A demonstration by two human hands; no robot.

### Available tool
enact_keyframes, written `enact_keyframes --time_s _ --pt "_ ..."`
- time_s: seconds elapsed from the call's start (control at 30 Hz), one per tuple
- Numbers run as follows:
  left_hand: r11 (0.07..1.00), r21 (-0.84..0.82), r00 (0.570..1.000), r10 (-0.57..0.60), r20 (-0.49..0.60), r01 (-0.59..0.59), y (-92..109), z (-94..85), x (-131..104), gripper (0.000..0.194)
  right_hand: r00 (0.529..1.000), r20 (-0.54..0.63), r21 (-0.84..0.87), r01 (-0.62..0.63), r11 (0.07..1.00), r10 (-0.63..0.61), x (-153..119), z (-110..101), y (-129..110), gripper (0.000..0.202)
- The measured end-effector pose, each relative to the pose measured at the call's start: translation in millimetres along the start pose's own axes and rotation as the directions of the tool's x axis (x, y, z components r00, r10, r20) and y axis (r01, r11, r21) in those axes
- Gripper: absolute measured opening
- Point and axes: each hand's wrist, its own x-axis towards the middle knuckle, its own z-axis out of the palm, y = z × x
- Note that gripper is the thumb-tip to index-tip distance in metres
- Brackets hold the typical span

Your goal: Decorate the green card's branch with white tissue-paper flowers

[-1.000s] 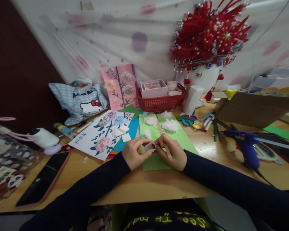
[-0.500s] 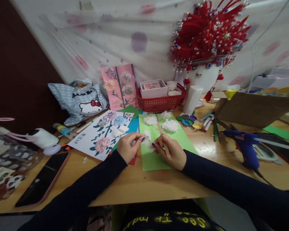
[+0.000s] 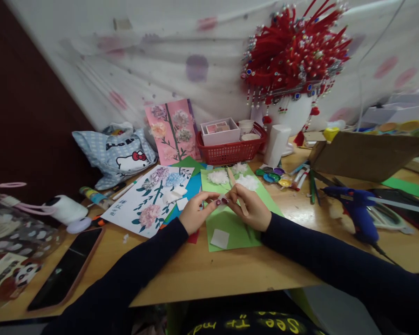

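Observation:
My left hand (image 3: pixel 199 210) and my right hand (image 3: pixel 249 207) meet over a light green sheet (image 3: pixel 265 197), fingertips pinched on a small piece of white tissue paper (image 3: pixel 222 204). A flat wooden craft stick (image 3: pixel 231 177) is also tucked in my right hand, its end showing below the fingers. White ruffled paper flowers (image 3: pixel 218 177) lie on the sheet's far part. Near its front left corner rests a white paper square (image 3: pixel 219 238). Another white square (image 3: pixel 182 203) and a small stack of white paper (image 3: pixel 174 194) lie left of my hands, beside the flower picture (image 3: pixel 150 197).
A blue glue gun (image 3: pixel 358 209) lies at right, near markers (image 3: pixel 302 177) and paint pots (image 3: pixel 271 177). Behind stand a red basket (image 3: pixel 230 152), a white roll (image 3: pixel 277 145) and a pink flower card (image 3: pixel 172 130). A phone (image 3: pixel 66 270) lies at front left.
My hands have come together on the white tissue piece. A white square now lies on the green sheet's front left corner, and another shows beside the stack. The view has shifted slightly.

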Motion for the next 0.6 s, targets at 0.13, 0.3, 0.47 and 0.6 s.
enact_keyframes --time_s 0.13,0.3,0.47,0.6 --pt "0.966 -0.223 0.991 -0.131 0.000 0.128 -1.8 2.1 19.4 0.020 1.000 -0.015 0.013 0.002 1.000 -0.002 4.9 -7.7 -1.3 0.023" --pt "0.923 -0.262 0.959 -0.263 0.102 0.281 0.6 -9.2 36.2 0.021 0.983 -0.131 0.103 -0.116 0.988 0.129 9.8 -21.8 -1.0 0.035" --pt "0.941 0.126 0.917 -0.335 0.217 0.314 -3.8 -8.3 36.5 0.016 0.961 -0.222 0.082 -0.148 0.986 0.163 8.7 -34.2 -4.2 0.068" --pt "0.938 0.278 0.966 -0.241 0.091 0.207 -8.4 1.3 34.2 0.019 0.949 -0.267 0.052 -0.162 0.985 0.170 5.8 -34.5 -9.7 0.073"
